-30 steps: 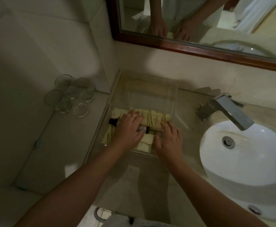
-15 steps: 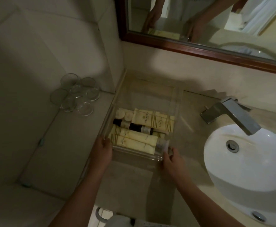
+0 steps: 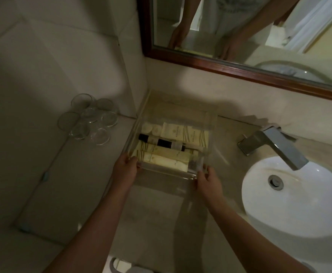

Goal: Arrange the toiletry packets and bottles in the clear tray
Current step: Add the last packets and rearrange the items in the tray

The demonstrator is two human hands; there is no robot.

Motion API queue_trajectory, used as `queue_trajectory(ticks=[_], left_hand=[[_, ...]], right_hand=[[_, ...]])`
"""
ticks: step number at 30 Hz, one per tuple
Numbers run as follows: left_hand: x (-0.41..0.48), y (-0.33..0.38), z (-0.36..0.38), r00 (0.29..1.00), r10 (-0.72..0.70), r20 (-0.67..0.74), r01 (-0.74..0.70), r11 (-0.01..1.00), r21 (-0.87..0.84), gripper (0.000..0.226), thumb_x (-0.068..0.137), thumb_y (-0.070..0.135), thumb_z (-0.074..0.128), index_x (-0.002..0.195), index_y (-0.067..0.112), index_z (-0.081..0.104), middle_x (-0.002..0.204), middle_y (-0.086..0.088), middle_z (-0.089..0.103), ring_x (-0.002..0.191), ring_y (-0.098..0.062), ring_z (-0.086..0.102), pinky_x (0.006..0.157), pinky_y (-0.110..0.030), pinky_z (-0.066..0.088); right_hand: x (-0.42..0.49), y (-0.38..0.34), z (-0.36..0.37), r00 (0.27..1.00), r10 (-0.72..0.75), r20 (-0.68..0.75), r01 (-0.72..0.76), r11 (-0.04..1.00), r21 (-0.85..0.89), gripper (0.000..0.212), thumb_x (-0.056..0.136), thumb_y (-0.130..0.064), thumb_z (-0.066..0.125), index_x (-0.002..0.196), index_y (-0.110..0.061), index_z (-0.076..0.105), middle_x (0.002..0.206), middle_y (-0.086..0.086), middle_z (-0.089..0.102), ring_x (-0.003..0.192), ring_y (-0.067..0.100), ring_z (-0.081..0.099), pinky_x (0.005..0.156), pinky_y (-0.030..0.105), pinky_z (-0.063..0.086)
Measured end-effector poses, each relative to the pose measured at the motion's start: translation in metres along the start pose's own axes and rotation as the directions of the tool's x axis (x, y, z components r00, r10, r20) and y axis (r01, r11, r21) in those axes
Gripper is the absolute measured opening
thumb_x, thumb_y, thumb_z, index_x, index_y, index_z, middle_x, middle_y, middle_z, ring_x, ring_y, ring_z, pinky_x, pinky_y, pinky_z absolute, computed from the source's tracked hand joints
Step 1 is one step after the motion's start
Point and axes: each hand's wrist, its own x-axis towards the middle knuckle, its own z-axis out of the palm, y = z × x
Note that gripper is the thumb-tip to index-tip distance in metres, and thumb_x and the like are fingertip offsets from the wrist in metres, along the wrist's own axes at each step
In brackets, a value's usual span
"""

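Observation:
A clear tray (image 3: 210, 123) sits on the counter in the corner below the mirror. Inside lie cream toiletry packets (image 3: 182, 133) at the back, two dark bottles (image 3: 161, 142) end to end in the middle, cream tubes (image 3: 165, 158) at the front and two round white pads (image 3: 151, 128) at the back left. My left hand (image 3: 124, 170) grips the tray's near left corner. My right hand (image 3: 207, 179) grips its near right corner.
Several upturned clear glasses (image 3: 88, 120) stand on the lower ledge to the left. A chrome tap (image 3: 273, 144) and a white basin (image 3: 299, 198) lie to the right. A wood-framed mirror (image 3: 240, 69) hangs above. The beige counter (image 3: 157, 209) runs toward me.
A second ago both hands lay on the items inside the tray. They have drawn back to its near corners and now hold the tray's edge.

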Motion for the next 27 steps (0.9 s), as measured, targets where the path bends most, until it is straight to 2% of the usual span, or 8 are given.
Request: queue_trajectory(ticks=[2, 5, 8, 12, 15, 18, 23, 27], left_hand=[[0.003, 0.003, 0.003, 1.000, -0.005, 0.006, 0.005, 1.000, -0.005, 0.016, 0.087, 0.013, 0.050, 0.091, 0.017, 0.064, 0.086, -0.006, 0.068, 0.082, -0.028, 0.069, 0.085, -0.048, 0.056], [0.008, 0.006, 0.007, 0.999, 0.034, 0.010, -0.035, 0.999, 0.026, 0.018, 0.084, 0.012, 0.054, 0.091, 0.024, 0.066, 0.088, -0.005, 0.070, 0.079, -0.024, 0.068, 0.071, -0.034, 0.056], [0.012, 0.009, 0.009, 0.996, 0.083, 0.013, -0.084, 0.993, 0.079, 0.022, 0.081, 0.016, 0.061, 0.101, 0.023, 0.067, 0.086, 0.006, 0.069, 0.081, -0.016, 0.066, 0.060, -0.024, 0.046], [0.020, 0.014, 0.015, 0.992, 0.123, 0.032, -0.124, 0.991, 0.058, 0.030, 0.080, 0.019, 0.065, 0.109, 0.028, 0.065, 0.093, 0.013, 0.067, 0.087, -0.006, 0.064, 0.065, -0.021, 0.047], [0.026, 0.020, 0.022, 0.989, 0.146, 0.016, -0.146, 0.989, 0.027, 0.038, 0.078, 0.018, 0.069, 0.114, 0.030, 0.062, 0.094, 0.016, 0.064, 0.087, 0.000, 0.061, 0.071, -0.019, 0.047], [0.030, 0.026, 0.028, 0.988, 0.152, 0.017, -0.152, 0.988, -0.012, 0.045, 0.076, 0.020, 0.073, 0.115, 0.036, 0.058, 0.094, 0.023, 0.063, 0.084, 0.009, 0.059, 0.067, -0.013, 0.045], [0.040, 0.026, 0.035, 0.989, 0.150, -0.008, -0.150, 0.989, -0.018, 0.063, 0.074, 0.011, 0.075, 0.130, 0.018, 0.048, 0.110, 0.005, 0.065, 0.090, -0.001, 0.062, 0.071, -0.011, 0.050], [0.046, 0.025, 0.040, 0.982, 0.179, -0.063, -0.172, 0.979, 0.108, 0.056, 0.072, 0.010, 0.069, 0.124, 0.013, 0.048, 0.109, -0.002, 0.064, 0.096, -0.018, 0.061, 0.085, -0.027, 0.048]], right_hand=[[0.003, -0.002, 0.000, 1.000, 0.012, -0.004, -0.012, 1.000, 0.014, 0.030, 0.100, -0.034, 0.046, 0.128, -0.022, 0.048, 0.090, -0.012, 0.061, 0.075, -0.001, 0.058, 0.047, 0.009, 0.041], [0.009, -0.005, -0.001, 1.000, 0.002, -0.018, -0.002, 1.000, 0.018, 0.047, 0.099, -0.032, 0.049, 0.140, -0.015, 0.037, 0.115, 0.007, 0.064, 0.086, 0.013, 0.063, 0.066, 0.024, 0.051], [0.014, -0.009, -0.002, 1.000, 0.008, -0.011, -0.007, 0.999, 0.048, 0.058, 0.097, -0.033, 0.052, 0.147, -0.015, 0.028, 0.126, 0.011, 0.059, 0.099, 0.022, 0.063, 0.079, 0.035, 0.055], [0.021, -0.016, -0.003, 1.000, 0.005, 0.009, -0.006, 0.995, 0.097, 0.068, 0.094, -0.035, 0.057, 0.150, -0.020, 0.021, 0.117, 0.004, 0.064, 0.093, 0.013, 0.065, 0.068, 0.026, 0.054], [0.027, -0.022, -0.003, 1.000, -0.021, 0.020, 0.018, 0.990, 0.138, 0.069, 0.092, -0.031, 0.062, 0.149, -0.022, 0.025, 0.100, -0.013, 0.062, 0.083, 0.004, 0.066, 0.056, 0.016, 0.052], [0.034, -0.027, -0.005, 0.998, -0.064, 0.020, 0.061, 0.992, 0.114, 0.069, 0.086, -0.028, 0.069, 0.144, -0.022, 0.032, 0.098, -0.017, 0.061, 0.083, 0.000, 0.065, 0.059, 0.014, 0.053], [0.044, -0.031, -0.005, 0.996, -0.084, -0.023, 0.086, 0.995, 0.050, 0.069, 0.086, -0.018, 0.069, 0.145, -0.019, 0.033, 0.115, -0.003, 0.063, 0.088, 0.003, 0.063, 0.076, 0.027, 0.057], [0.046, -0.032, -0.005, 0.989, -0.114, -0.096, 0.115, 0.993, 0.005, 0.061, 0.086, -0.025, 0.069, 0.140, -0.018, 0.042, 0.116, -0.001, 0.063, 0.094, 0.010, 0.063, 0.079, 0.030, 0.056]])
